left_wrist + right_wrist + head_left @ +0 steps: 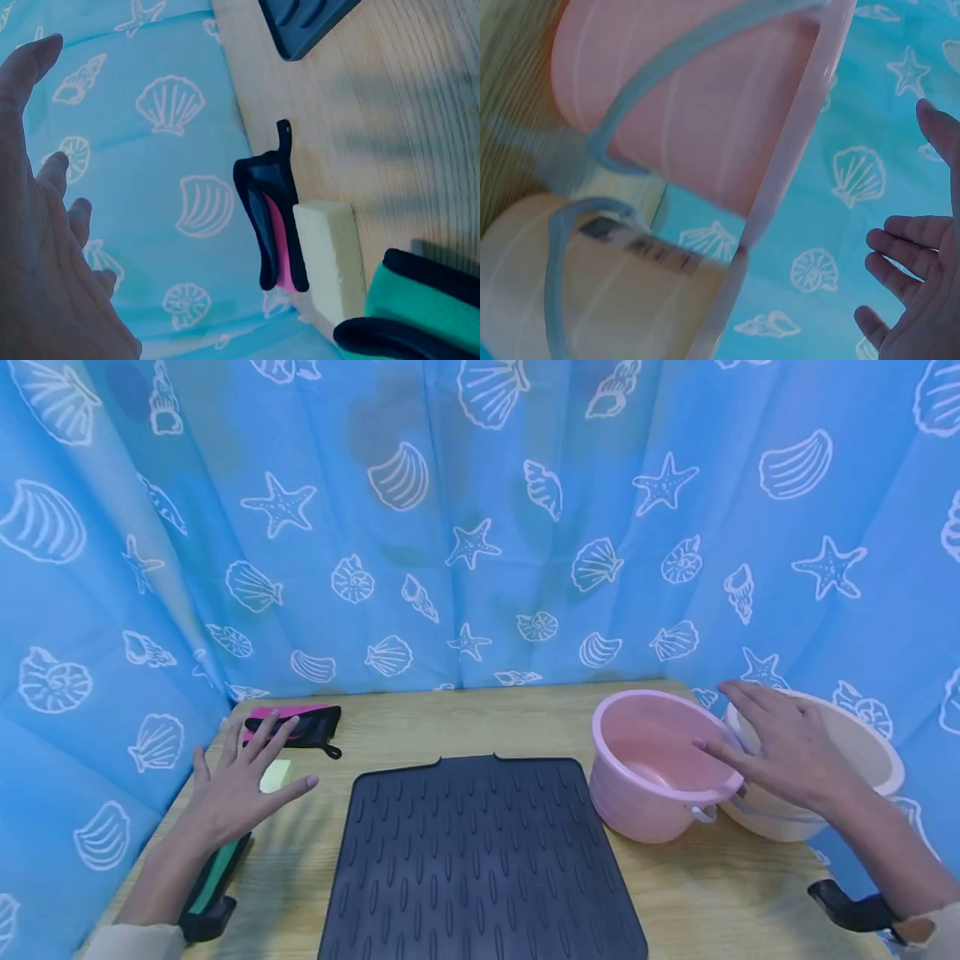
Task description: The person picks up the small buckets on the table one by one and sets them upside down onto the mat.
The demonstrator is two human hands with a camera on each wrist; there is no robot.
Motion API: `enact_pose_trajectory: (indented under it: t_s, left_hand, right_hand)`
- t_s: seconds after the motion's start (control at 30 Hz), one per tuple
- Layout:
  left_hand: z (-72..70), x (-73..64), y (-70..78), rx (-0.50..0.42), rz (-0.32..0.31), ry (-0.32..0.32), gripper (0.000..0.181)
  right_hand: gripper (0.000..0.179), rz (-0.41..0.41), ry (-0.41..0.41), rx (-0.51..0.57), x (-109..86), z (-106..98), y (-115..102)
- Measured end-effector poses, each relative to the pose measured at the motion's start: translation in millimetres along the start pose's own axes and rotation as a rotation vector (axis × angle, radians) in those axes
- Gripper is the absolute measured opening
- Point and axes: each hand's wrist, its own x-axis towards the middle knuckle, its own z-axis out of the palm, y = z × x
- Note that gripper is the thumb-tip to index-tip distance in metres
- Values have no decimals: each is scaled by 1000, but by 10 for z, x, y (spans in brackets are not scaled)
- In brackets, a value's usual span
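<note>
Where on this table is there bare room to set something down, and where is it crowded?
Bare wood lies behind the black ribbed rubber mat, toward the curtain, and in front of the pink plastic bucket. The mat's top is bare too. The left edge is crowded: pink-and-black pouch, pale yellow sponge, green-and-black pouch.

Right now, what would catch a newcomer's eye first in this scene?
Probably the blue seashell curtain wrapping the whole table, then the black ridged mat at centre. On the right a pink bucket stands beside a cream bucket under the open right hand; the open left hand hovers over a sponge on the left.
</note>
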Motion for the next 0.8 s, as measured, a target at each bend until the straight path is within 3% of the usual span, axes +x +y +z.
enact_pose_trajectory:
  t_s: [0.23, 0.43, 0.5, 0.6, 0.7, 0.8]
  left_hand:
    - [53, 5, 66, 4, 0, -16, 95]
    - [128, -9, 128, -20, 28, -6, 94]
    - [148, -9, 143, -24, 34, 0, 93]
    - [176, -5, 153, -29, 40, 1, 93]
    - [211, -2, 169, -31, 44, 2, 93]
    - [236, 4, 182, -30, 49, 2, 93]
  right_hand:
    - [69, -94, 125, 152, -97, 13, -243]
    - [35, -93, 269, 233, -218, 54, -477]
    - [26, -56, 283, 285, -259, 58, -564]
    - [18, 62, 280, 378, -349, 63, -700]
    - [19, 184, 266, 478, -456, 70, -825]
    - [22, 257, 239, 582, -535, 94, -925]
